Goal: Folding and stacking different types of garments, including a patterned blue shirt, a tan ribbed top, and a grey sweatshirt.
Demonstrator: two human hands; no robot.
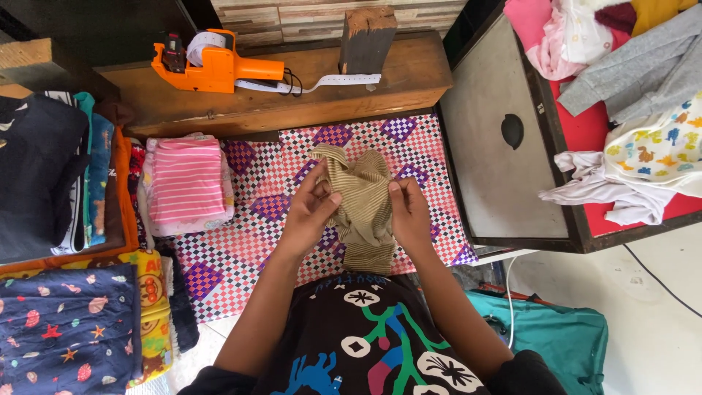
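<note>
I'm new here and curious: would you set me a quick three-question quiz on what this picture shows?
1. True or false: both hands grip the olive striped garment.
2. Which thing lies on the wooden shelf? A) scissors B) orange label gun C) iron
3. What lies directly to the left of the checkered mat?

Key:
1. True: the left hand and right hand each pinch the cloth above the mat.
2. B.
3. A folded pink striped garment.
</note>
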